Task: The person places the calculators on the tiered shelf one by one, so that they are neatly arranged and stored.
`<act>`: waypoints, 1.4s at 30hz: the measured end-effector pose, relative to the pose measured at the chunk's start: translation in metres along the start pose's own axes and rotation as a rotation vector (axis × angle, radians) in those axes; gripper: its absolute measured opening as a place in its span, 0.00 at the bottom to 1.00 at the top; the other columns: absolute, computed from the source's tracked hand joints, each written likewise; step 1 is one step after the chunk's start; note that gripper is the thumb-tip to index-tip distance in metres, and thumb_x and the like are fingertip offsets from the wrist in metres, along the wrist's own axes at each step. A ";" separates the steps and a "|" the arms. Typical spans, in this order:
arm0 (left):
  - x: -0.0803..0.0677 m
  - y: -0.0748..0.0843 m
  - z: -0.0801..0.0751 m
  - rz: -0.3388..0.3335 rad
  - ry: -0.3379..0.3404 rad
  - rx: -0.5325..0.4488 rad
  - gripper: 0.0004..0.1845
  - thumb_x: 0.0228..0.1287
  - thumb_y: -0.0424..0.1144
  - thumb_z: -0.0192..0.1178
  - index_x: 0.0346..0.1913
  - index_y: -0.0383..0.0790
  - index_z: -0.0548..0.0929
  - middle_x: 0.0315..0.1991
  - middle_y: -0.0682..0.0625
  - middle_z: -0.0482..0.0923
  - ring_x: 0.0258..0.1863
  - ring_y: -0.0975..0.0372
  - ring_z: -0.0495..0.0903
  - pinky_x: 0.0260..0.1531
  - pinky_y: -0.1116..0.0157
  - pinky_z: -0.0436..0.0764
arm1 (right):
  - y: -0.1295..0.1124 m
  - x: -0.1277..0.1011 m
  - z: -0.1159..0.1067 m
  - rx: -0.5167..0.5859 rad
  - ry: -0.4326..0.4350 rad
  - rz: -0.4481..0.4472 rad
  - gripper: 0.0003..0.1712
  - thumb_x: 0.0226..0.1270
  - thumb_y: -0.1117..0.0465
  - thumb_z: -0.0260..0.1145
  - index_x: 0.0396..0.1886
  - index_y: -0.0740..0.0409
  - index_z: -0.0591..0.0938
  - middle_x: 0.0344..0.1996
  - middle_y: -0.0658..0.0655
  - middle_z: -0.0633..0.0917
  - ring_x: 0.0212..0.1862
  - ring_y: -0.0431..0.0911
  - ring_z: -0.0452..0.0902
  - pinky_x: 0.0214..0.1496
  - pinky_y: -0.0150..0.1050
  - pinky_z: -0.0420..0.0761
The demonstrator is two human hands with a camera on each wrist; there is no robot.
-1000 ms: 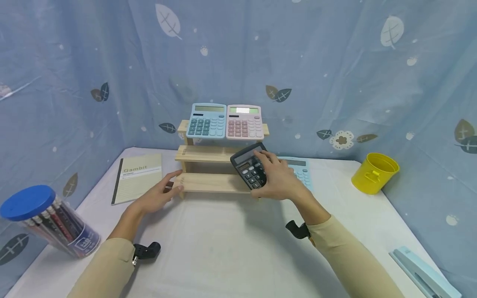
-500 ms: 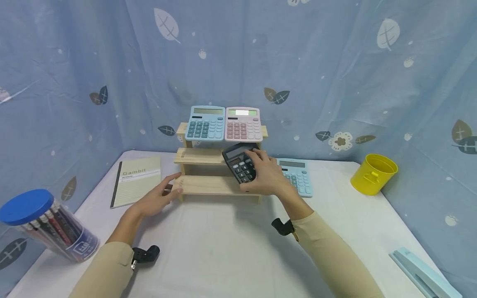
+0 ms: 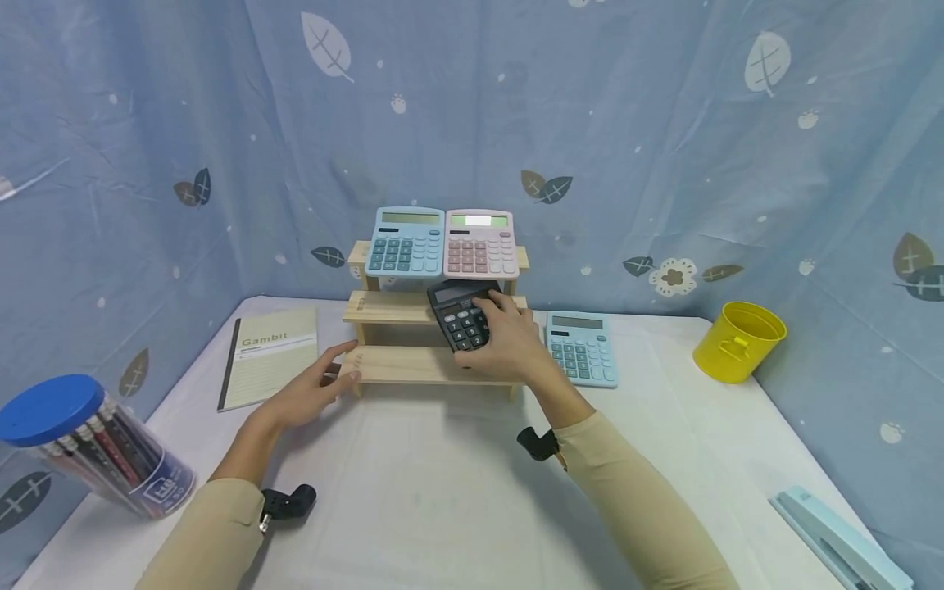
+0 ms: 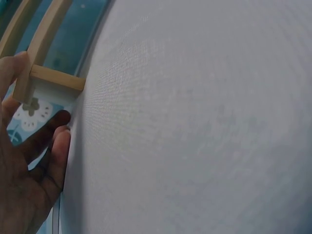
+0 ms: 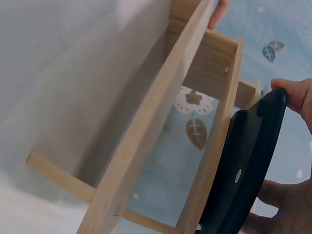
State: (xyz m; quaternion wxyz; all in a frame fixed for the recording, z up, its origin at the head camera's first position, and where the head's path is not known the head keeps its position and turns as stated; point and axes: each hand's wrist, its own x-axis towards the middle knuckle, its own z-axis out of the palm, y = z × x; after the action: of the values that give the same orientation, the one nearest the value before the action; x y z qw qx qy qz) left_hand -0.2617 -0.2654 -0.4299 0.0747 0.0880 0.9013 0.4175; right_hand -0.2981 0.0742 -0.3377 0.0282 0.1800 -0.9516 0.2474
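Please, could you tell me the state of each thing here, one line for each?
Black calculator, tilted, held by the right hand
Left hand, touching left end of the wooden stand
Upper blue calculator, atop the wooden stand, facing front
Pink calculator, the same
Lower blue calculator, on the table, face up
Wooden stand, standing
Notebook, closed
Pencil jar, lid on
Yellow bucket, uncovered
Stapler, on the table, open or closed unclear
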 end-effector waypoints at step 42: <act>0.000 0.000 0.000 -0.014 0.001 -0.004 0.39 0.79 0.60 0.50 0.84 0.55 0.48 0.69 0.30 0.67 0.67 0.38 0.71 0.57 0.44 0.79 | -0.022 0.042 0.007 0.054 -0.107 -0.168 0.51 0.64 0.52 0.77 0.81 0.55 0.61 0.79 0.63 0.60 0.79 0.59 0.57 0.79 0.53 0.60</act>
State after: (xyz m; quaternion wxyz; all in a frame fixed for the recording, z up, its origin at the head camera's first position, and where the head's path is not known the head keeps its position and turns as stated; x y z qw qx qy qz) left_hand -0.2617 -0.2656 -0.4295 0.0774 0.0812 0.9011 0.4189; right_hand -0.3294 0.0389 -0.3274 -0.0068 0.2727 -0.9264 0.2595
